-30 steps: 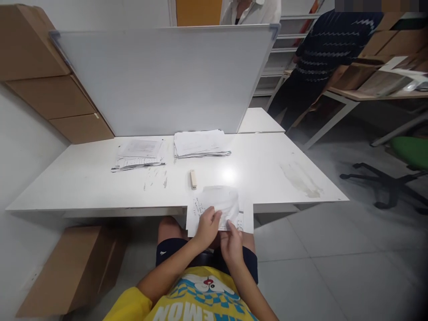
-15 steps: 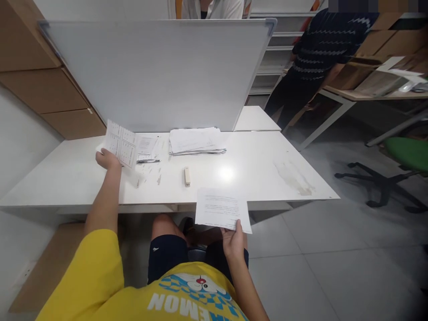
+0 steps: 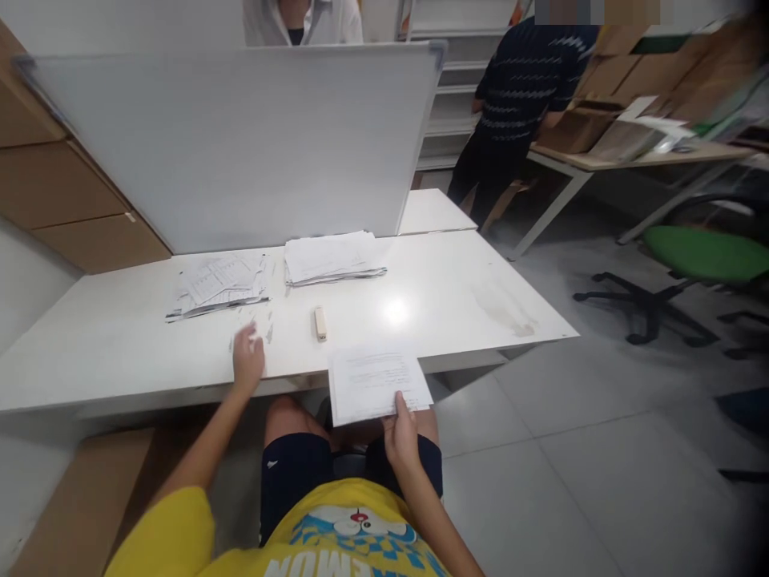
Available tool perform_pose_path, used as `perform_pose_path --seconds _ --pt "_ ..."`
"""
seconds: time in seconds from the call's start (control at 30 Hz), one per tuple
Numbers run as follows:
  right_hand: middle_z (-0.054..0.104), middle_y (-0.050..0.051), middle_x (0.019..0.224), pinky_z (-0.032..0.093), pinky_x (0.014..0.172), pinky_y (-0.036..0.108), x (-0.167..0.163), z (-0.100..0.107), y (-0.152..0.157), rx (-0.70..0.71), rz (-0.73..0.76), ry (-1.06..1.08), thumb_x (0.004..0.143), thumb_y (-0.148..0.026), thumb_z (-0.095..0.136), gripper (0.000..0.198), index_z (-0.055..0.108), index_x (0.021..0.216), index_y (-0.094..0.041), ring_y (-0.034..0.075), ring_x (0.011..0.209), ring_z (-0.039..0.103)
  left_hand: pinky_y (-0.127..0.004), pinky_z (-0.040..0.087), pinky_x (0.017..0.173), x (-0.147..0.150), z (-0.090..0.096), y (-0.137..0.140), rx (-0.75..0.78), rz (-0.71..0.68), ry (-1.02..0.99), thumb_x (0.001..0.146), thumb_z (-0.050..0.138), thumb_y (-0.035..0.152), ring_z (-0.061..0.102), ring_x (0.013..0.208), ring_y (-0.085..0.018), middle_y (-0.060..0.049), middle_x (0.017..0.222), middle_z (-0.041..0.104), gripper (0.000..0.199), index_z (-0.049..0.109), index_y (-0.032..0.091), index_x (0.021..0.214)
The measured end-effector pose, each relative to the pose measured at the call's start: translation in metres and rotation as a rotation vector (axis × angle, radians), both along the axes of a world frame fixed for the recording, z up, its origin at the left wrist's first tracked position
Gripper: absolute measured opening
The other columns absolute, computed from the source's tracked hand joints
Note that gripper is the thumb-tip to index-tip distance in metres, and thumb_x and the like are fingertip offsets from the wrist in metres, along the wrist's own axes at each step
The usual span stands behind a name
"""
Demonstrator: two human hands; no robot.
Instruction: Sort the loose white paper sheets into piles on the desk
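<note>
My right hand (image 3: 402, 437) pinches a few printed paper sheets (image 3: 366, 385) by their near edge, thumb on top, over my lap at the table's front edge. Above the table, left of those sheets, my left hand (image 3: 248, 358) is slightly blurred, fingers apart and nothing in them. Just beyond it lies a loose, untidy pile of printed papers (image 3: 219, 280). A small cream stapler (image 3: 320, 324) rests on the tabletop between my hands. Behind it sits a neater stack of paper (image 3: 333, 256).
A large whiteboard (image 3: 234, 152) stands across the back of the white table (image 3: 444, 312). Cardboard boxes (image 3: 90, 200) are piled at the left. One person stands behind the board, another person (image 3: 517, 96) at the right near a green chair (image 3: 702, 252).
My left hand has let go of the printed sheet, now on the loose pile, and moved right and nearer. My right hand still holds its papers. The view has turned slightly right.
</note>
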State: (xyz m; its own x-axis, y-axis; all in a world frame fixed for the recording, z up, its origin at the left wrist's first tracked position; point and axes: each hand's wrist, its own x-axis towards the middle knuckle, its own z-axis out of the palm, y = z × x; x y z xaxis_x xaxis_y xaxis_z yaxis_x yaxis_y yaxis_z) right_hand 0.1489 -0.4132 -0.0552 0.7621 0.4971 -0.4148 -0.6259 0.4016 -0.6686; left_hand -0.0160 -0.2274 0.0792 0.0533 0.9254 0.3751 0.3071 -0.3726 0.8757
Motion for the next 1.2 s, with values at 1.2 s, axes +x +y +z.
perform_pose_path --seconds 1.2 --pt "0.074 0.004 0.090 0.048 0.095 0.044 0.097 0.051 0.023 0.109 0.477 -0.453 0.056 -0.033 0.084 0.039 0.072 0.091 -0.022 0.024 0.096 0.065 -0.038 0.052 0.082 0.022 -0.035 -0.008 -0.243 -0.481 -0.118 0.068 0.076 0.051 0.065 0.086 -0.025 -0.009 0.084 0.071 0.033 0.072 0.021 0.079"
